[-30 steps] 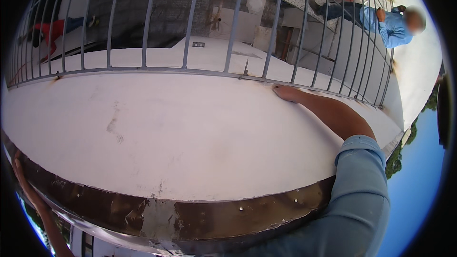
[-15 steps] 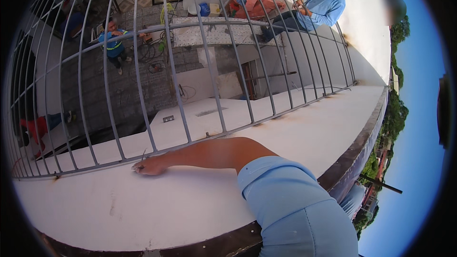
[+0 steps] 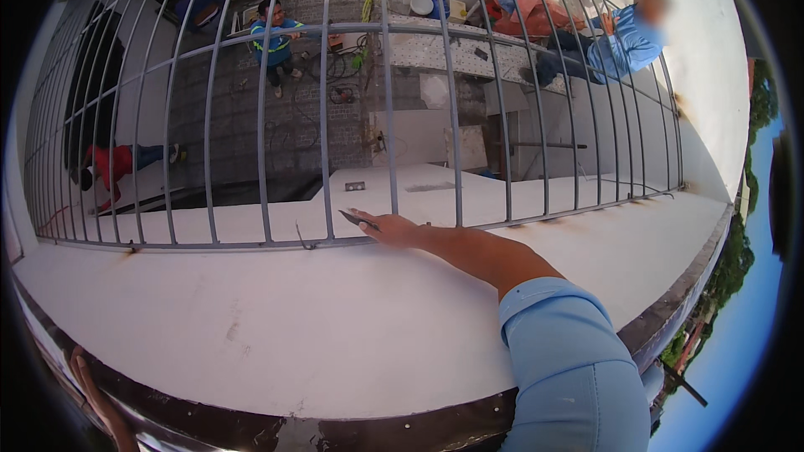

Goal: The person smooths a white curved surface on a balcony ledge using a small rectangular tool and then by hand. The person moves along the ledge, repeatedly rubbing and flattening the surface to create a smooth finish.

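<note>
In the head view, the right hand (image 3: 392, 231) grasps a dark pointed tool (image 3: 355, 219) beside the railing's bottom bar (image 3: 193, 245). The left hand (image 3: 84, 371) lies at the brown outer edge (image 3: 218, 424), its grip unclear; the broad white ledge (image 3: 335, 310) separates them.

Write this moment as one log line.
right hand: holding small dark pointed object, near grey metal bars | left hand: at dark brown ledge edging

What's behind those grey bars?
Behind the grey bars are a paved floor, several people and a white ledge. The right hand hides part of the ledge, so what's there can't be seen.
</note>
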Tool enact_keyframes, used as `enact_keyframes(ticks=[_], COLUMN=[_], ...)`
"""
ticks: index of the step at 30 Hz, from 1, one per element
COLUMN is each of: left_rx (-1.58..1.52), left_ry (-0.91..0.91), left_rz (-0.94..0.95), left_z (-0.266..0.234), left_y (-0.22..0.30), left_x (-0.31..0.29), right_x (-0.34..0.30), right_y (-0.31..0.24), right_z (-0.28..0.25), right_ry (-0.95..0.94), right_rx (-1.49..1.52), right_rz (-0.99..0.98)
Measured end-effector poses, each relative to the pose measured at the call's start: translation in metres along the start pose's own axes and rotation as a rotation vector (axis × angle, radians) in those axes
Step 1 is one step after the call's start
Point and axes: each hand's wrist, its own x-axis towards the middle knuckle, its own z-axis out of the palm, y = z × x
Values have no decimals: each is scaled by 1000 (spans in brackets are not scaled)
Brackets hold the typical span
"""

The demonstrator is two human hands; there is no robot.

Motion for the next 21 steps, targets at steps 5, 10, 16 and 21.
enact_keyframes(ticks=[5,10,16,21], left_rx=[-9,175,51,186], left_ry=[-37,-126,-148,-101], left_rz=[14,273,123,251], left_z=[0,5,5,1], left_y=[14,25,25,21], left_x=[-3,-1,-1,-1], right_x=[9,17,1,0], right_y=[7,37,66,15], right_z=[8,-29,-63,-29], right_ry=[203,367,423,97], right_rx=[141,552,483,224], right_rz=[63,159,160,106])
